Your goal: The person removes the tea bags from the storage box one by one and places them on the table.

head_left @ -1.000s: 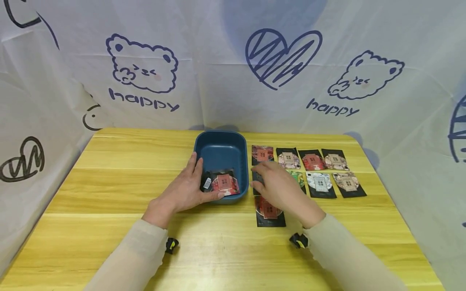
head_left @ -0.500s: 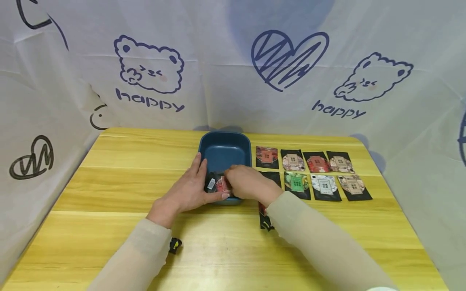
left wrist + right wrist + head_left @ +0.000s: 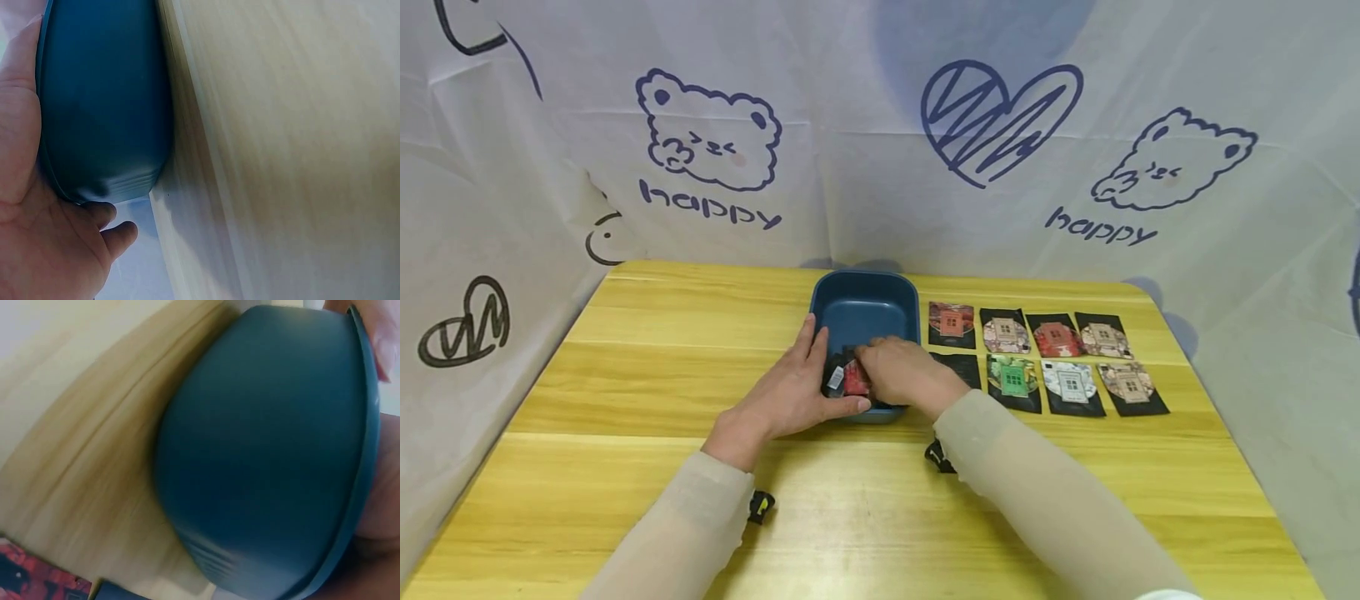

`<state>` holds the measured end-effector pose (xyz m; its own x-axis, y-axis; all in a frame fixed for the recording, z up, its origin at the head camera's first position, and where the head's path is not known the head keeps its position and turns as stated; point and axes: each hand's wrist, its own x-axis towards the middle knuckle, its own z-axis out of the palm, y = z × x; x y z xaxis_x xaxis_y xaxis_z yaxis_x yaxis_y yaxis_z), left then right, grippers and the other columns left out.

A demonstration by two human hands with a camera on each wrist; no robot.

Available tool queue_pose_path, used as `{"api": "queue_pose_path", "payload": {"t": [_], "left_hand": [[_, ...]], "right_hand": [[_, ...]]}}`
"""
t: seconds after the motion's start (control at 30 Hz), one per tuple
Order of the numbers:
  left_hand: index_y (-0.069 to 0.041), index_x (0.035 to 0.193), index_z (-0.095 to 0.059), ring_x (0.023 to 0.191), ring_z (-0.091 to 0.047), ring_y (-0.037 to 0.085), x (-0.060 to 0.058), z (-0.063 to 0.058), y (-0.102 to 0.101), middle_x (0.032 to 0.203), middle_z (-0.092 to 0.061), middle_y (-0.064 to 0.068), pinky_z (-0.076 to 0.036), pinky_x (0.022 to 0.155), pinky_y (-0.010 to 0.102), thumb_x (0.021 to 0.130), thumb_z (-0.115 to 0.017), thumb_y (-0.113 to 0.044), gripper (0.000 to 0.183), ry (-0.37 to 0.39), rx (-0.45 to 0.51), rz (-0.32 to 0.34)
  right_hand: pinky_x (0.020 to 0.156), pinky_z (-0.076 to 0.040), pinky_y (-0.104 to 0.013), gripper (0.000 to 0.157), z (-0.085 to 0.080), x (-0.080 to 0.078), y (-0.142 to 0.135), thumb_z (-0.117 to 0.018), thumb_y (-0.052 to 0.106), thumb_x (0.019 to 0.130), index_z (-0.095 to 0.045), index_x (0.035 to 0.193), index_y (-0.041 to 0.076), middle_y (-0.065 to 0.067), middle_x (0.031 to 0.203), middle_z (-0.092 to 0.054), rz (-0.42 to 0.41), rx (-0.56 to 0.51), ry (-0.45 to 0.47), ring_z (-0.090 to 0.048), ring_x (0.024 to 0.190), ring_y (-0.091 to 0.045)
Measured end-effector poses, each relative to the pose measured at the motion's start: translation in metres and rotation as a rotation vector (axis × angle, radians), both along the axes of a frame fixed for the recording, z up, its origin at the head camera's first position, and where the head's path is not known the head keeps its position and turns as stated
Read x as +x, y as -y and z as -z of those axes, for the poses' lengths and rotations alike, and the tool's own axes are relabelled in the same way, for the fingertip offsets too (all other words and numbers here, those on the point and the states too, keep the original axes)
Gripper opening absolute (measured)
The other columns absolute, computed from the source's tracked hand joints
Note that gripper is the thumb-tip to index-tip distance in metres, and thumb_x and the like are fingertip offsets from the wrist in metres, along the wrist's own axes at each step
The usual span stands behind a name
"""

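A dark blue plastic bin stands near the back of the table, holding a red and black sachet and a small white label at its near end. My left hand rests on the bin's near left corner, fingers straight along the left rim and thumb along the front rim. In the left wrist view that hand lies against the bin's outer wall. Reaching over the right rim, my right hand has curled fingers and pinches the red sachet inside the bin. Its fingertips are partly hidden.
Right of the bin, flat sachets lie in rows: a red one, a plain black one, a green one, a white one and several others. The right sleeve covers table in front. A white cloth hangs behind.
My right hand has moved left from above the laid-out sachets into the bin and shifted the red sachet slightly leftward. The left hand keeps its place on the bin.
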<state>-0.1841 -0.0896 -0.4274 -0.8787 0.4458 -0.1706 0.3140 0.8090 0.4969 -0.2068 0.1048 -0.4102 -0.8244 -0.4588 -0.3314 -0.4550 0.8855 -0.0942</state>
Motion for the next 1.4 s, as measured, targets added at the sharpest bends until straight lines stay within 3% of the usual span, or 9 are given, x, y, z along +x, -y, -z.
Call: {"api": "queue_pose_path", "payload": {"t": [0.13,0.4,0.57,0.83,0.97,1.23,1.4], "left_hand": [[-0.001,0.169,-0.007,0.159,-0.024,0.045,0.000,-0.001,-0.001,0.177,0.014,0.015,-0.036,0.124,0.054,0.081,-0.065,-0.086,0.135,0.003,0.002,-0.001],[0.000,0.169,-0.007,0.159,-0.023,0.045,0.001,-0.002,-0.001,0.177,0.014,0.015,-0.034,0.125,0.055,0.081,-0.064,-0.088,0.137,0.012,-0.004,-0.005],[0.000,0.169,-0.007,0.159,-0.023,0.046,0.001,-0.003,-0.001,0.177,0.013,0.016,-0.033,0.125,0.056,0.081,-0.063,-0.088,0.137,0.009,-0.004,-0.010],[0.000,0.169,-0.006,0.159,-0.023,0.045,0.001,-0.002,-0.001,0.177,0.013,0.016,-0.035,0.124,0.055,0.081,-0.063,-0.089,0.137,0.005,0.002,-0.011],[-0.001,0.169,-0.005,0.159,-0.022,0.045,0.001,-0.002,-0.001,0.177,0.013,0.016,-0.035,0.124,0.055,0.081,-0.063,-0.089,0.137,0.007,0.004,-0.008],[0.001,0.168,-0.007,0.160,-0.021,0.045,0.001,-0.002,-0.001,0.176,0.013,0.018,-0.033,0.125,0.055,0.081,-0.062,-0.089,0.137,0.001,0.000,-0.007],[0.001,0.168,-0.007,0.160,-0.021,0.045,0.001,-0.003,0.000,0.176,0.014,0.017,-0.034,0.124,0.055,0.081,-0.062,-0.089,0.138,0.003,-0.004,-0.007]], "right_hand": [[0.111,-0.050,-0.048,0.058,0.000,-0.005,-0.002,-0.073,0.024,0.101,-0.053,0.152,0.006,-0.016,0.138,-0.067,0.006,-0.041,-0.028,-0.063,0.128,-0.034],[0.120,-0.041,-0.052,0.078,0.004,-0.018,-0.004,-0.078,0.034,0.097,-0.041,0.160,0.007,-0.020,0.157,-0.049,0.036,-0.036,-0.068,-0.047,0.146,-0.039],[0.126,-0.033,-0.051,0.082,0.003,-0.024,-0.002,-0.077,0.036,0.097,-0.037,0.163,0.007,-0.019,0.160,-0.046,0.023,0.000,-0.022,-0.043,0.150,-0.038],[0.127,-0.026,-0.061,0.085,0.000,-0.030,0.003,-0.072,0.034,0.101,-0.024,0.169,0.015,-0.014,0.169,-0.038,0.059,0.028,0.113,-0.036,0.156,-0.037],[0.126,-0.029,-0.061,0.083,0.000,-0.031,0.003,-0.073,0.034,0.100,-0.028,0.168,0.017,-0.014,0.166,-0.042,0.057,0.026,0.116,-0.041,0.153,-0.038],[0.114,-0.048,-0.049,0.095,0.004,-0.027,0.000,-0.080,0.045,0.093,-0.030,0.167,0.013,-0.019,0.152,-0.045,0.046,-0.052,0.018,-0.051,0.137,-0.035],[0.115,-0.046,-0.049,0.087,0.004,-0.023,-0.005,-0.081,0.041,0.091,-0.039,0.161,0.009,-0.018,0.154,-0.043,0.027,-0.117,-0.053,-0.046,0.141,-0.035]]}}
